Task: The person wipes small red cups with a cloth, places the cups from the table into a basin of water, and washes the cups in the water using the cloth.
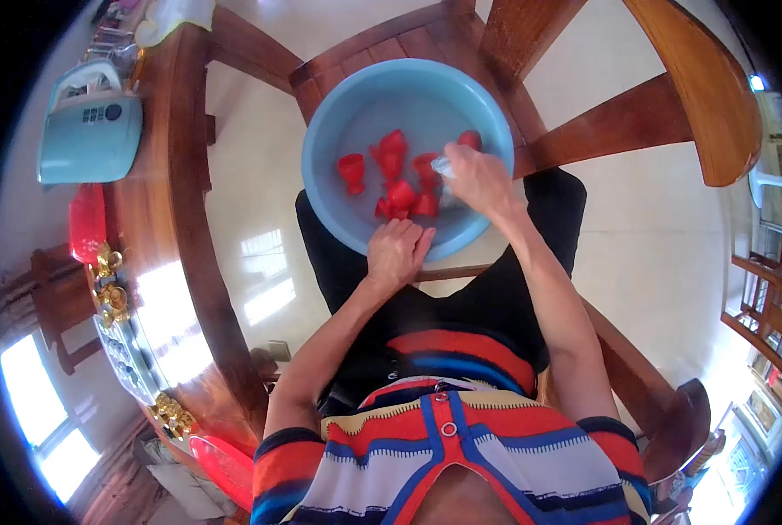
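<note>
A round light-blue plastic basin is sitting on a brown slatted wooden chair seat, in front of the person's knees. Inside it, glossy red goblet-shaped pieces are lying in a loose group. One red goblet is standing near the basin's left wall; a taller red piece is resting towards the middle, and a red cluster is lying nearer the near edge.

The right hand is reaching over the right part of the basin, its grip pinching a crumpled whitish piece between thumb and fingers. That piece is lying against or just beside another red goblet; contact is hard to tell. A dark red piece is showing just beyond the hand, near the right wall.

The left hand is bending over the near edge, its fingers close beside the red cluster. Whether its grip is holding anything cannot be told.

At the left, a brown wooden worktop is carrying a light-blue appliance near its far end and gold-coloured ornaments along its outer edge.
</note>
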A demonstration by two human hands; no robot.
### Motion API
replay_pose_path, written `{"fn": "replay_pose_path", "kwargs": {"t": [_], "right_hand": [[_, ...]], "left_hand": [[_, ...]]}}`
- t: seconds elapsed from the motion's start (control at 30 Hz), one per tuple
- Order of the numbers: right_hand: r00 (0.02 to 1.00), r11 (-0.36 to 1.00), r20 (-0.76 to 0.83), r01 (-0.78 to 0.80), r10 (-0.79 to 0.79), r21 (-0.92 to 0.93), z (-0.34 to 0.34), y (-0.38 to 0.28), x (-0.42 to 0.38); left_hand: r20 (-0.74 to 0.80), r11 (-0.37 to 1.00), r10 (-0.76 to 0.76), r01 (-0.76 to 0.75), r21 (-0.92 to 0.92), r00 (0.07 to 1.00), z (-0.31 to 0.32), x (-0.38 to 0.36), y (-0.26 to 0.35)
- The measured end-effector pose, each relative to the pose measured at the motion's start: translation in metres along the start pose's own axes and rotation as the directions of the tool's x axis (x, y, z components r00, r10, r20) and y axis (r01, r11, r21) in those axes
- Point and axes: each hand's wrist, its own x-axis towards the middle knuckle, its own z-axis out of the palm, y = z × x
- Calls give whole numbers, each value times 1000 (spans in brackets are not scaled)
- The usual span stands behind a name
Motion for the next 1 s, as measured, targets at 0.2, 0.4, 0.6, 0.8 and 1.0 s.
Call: {"fn": "replay_pose_path", "kwargs": {"t": [0.2,0.4,0.6,0.8,1.0], "right_hand": [[999,997,37,-24,27,-78,-1,-8,-11],[983,979,153,129,-105,-156,3,-13,-18],[948,939,242,263,-208,-223,25,-35,-37],[988,990,142,41,-60,134,37,-13,-3],[993,977,88,-58,77,-208,57,-25,17]], "left_hand": [[-43,998,2,-5,-59,999,1,-8,-2],[-42,939,-231,212,-272,972,-2,1,-7],[-353,914,-257,109,-390,900,7,34,-49],[-108,967,-101,72,-245,989,19,44,-54],[110,960,-231,245,-136,967,20,43,-58]]}}
